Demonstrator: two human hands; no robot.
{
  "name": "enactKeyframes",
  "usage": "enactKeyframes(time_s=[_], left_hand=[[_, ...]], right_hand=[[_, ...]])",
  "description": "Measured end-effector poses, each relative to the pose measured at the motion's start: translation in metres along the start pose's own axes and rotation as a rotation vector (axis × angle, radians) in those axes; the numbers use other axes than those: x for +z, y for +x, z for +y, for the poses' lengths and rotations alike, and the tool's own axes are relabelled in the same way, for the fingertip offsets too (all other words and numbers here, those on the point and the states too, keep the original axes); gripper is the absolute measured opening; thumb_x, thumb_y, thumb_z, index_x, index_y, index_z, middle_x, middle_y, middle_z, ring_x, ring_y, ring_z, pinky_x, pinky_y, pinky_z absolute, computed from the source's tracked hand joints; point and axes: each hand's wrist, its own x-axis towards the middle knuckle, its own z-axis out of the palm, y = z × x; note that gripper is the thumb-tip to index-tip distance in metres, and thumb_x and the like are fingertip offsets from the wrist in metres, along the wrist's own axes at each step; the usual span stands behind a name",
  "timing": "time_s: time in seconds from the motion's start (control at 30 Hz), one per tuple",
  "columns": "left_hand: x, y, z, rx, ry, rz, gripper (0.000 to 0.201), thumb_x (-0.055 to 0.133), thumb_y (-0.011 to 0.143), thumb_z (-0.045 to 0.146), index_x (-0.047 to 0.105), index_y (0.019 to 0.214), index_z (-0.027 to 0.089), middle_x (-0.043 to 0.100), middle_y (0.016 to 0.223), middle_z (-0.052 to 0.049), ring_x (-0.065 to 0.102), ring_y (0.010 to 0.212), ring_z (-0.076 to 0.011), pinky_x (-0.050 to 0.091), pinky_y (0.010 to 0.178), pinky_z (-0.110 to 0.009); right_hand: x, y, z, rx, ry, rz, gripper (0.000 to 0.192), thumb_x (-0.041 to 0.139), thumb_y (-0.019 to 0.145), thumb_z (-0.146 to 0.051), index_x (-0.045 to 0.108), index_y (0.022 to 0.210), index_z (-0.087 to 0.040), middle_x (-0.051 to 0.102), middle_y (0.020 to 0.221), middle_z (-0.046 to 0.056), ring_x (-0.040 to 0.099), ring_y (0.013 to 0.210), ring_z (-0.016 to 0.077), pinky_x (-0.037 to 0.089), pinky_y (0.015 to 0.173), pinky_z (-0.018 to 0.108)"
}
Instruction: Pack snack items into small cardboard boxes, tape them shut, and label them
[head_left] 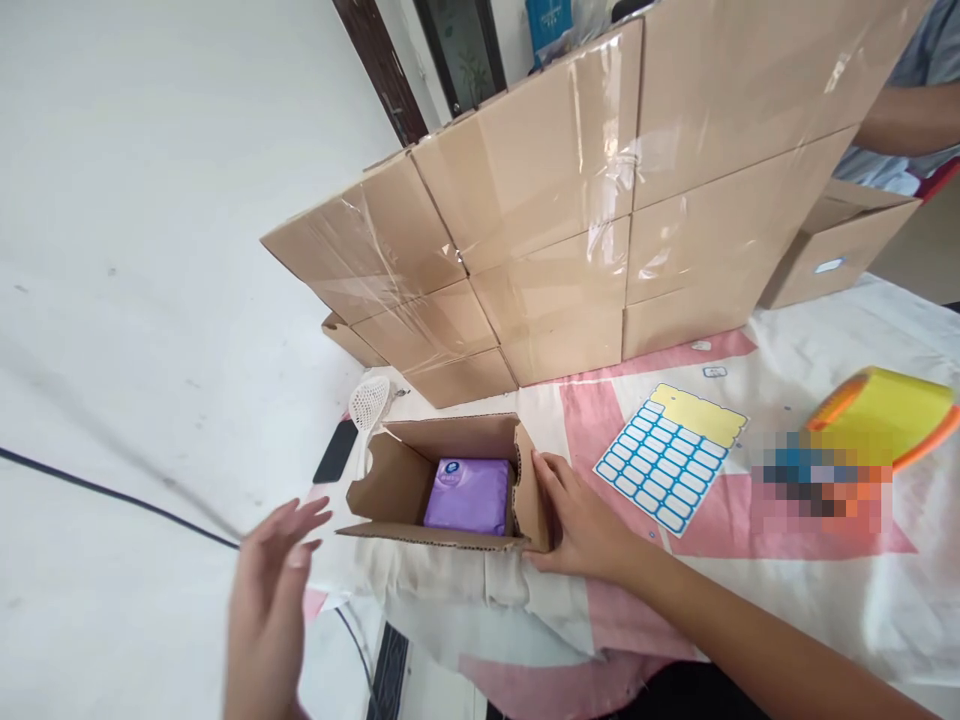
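Observation:
A small open cardboard box (390,480) stands at the near edge of the cloth-covered table (825,600). Inside it lies a purple packet (466,496). My right hand (581,520) rests flat against the box's right flap, fingers together, gripping nothing. My left hand (271,590) hovers to the left of the box, off the table's edge, fingers spread and empty, a short way from the left flap.
A wall of taped cardboard boxes (570,220) is stacked behind the open box. A sheet of blue-edged labels (667,455) lies to the right, an orange-and-yellow tape dispenser (885,415) further right. A white mesh scoop (369,405) and a black phone (335,452) lie left. Another person's arm (900,125) shows top right.

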Motion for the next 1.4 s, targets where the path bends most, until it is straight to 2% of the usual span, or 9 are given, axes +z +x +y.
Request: enactKeyframes(time_s=[0.1, 0.17, 0.23, 0.37, 0.47, 0.83, 0.93, 1.13, 1.4], left_hand=[[0.032, -0.015, -0.045, 0.007, 0.022, -0.251, 0.074, 0.029, 0.096, 0.066, 0.013, 0.157, 0.029, 0.046, 0.154, -0.013, 0.053, 0.136, -0.0318, 0.052, 0.105, -0.047], [0.055, -0.018, -0.064, 0.062, -0.012, -0.274, 0.078, 0.023, 0.095, 0.069, 0.001, 0.159, 0.029, 0.044, 0.155, -0.014, 0.047, 0.141, -0.0326, 0.049, 0.109, -0.049], [0.07, -0.018, -0.077, 0.097, -0.158, -0.211, 0.082, 0.031, 0.092, 0.073, 0.011, 0.159, 0.029, 0.048, 0.151, -0.015, 0.046, 0.141, -0.0344, 0.047, 0.111, -0.051], [0.075, -0.017, -0.098, 0.068, -0.46, -0.089, 0.075, 0.067, 0.078, 0.068, 0.053, 0.137, 0.024, 0.058, 0.138, -0.015, 0.054, 0.132, -0.0368, 0.043, 0.111, -0.052], [0.075, -0.022, -0.109, 0.052, -0.535, -0.093, 0.07, 0.078, 0.072, 0.062, 0.06, 0.128, 0.023, 0.061, 0.133, -0.015, 0.055, 0.13, -0.0361, 0.044, 0.109, -0.05], [0.086, -0.03, -0.062, 0.328, -0.428, -0.153, 0.038, 0.068, 0.087, 0.05, 0.068, 0.115, 0.024, 0.06, 0.137, -0.014, 0.053, 0.132, -0.0325, 0.046, 0.107, -0.05], [0.09, -0.028, -0.053, 0.321, -0.414, -0.094, 0.04, 0.062, 0.089, 0.057, 0.07, 0.11, 0.023, 0.068, 0.12, -0.013, 0.06, 0.118, -0.0307, 0.05, 0.099, -0.047], [0.099, -0.029, -0.046, 0.279, -0.453, -0.082, 0.048, 0.057, 0.09, 0.062, 0.07, 0.114, 0.023, 0.072, 0.107, -0.01, 0.062, 0.106, -0.0278, 0.054, 0.088, -0.04], [0.115, -0.021, -0.053, 0.269, -0.544, 0.063, 0.056, 0.053, 0.087, 0.07, 0.074, 0.103, 0.021, 0.072, 0.108, -0.012, 0.063, 0.108, -0.0302, 0.051, 0.096, -0.047]], right_hand=[[-0.006, -0.003, 0.003, 0.014, -0.018, 0.004, 0.139, 0.087, 0.059, -0.043, -0.005, 0.162, -0.03, 0.034, 0.146, 0.018, 0.05, 0.125, 0.0413, 0.049, 0.099, 0.053], [-0.011, -0.006, 0.005, 0.007, -0.044, 0.013, 0.138, 0.087, 0.059, -0.044, -0.002, 0.163, -0.03, 0.034, 0.147, 0.017, 0.05, 0.126, 0.0416, 0.049, 0.101, 0.053], [-0.018, -0.008, 0.006, -0.012, -0.065, 0.006, 0.135, 0.087, 0.06, -0.043, 0.0, 0.163, -0.03, 0.032, 0.149, 0.017, 0.05, 0.127, 0.0411, 0.048, 0.102, 0.053], [-0.028, -0.008, 0.007, -0.062, -0.051, -0.004, 0.127, 0.082, 0.066, -0.037, 0.001, 0.163, -0.026, 0.027, 0.155, 0.017, 0.044, 0.137, 0.0391, 0.044, 0.11, 0.051], [-0.03, -0.006, 0.007, -0.086, -0.023, 0.047, 0.123, 0.08, 0.071, -0.036, -0.003, 0.162, -0.025, 0.015, 0.164, 0.016, 0.027, 0.149, 0.0392, 0.033, 0.12, 0.053], [-0.036, -0.001, 0.004, -0.142, -0.05, 0.073, 0.119, 0.083, 0.069, -0.038, 0.01, 0.162, -0.02, 0.03, 0.153, 0.019, 0.036, 0.143, 0.0388, 0.04, 0.115, 0.051], [-0.034, -0.003, 0.004, -0.162, -0.062, 0.068, 0.12, 0.082, 0.07, -0.036, 0.006, 0.162, -0.021, 0.026, 0.157, 0.019, 0.034, 0.146, 0.0386, 0.04, 0.116, 0.051], [-0.03, -0.005, 0.007, -0.243, -0.044, 0.099, 0.118, 0.077, 0.079, -0.04, -0.006, 0.163, -0.024, 0.001, 0.169, 0.016, 0.009, 0.156, 0.0384, 0.024, 0.124, 0.057], [-0.042, 0.003, 0.007, -0.282, 0.023, 0.108, 0.109, 0.084, 0.072, -0.042, 0.017, 0.157, -0.032, 0.02, 0.154, 0.016, 0.026, 0.149, 0.0365, 0.035, 0.118, 0.051]])
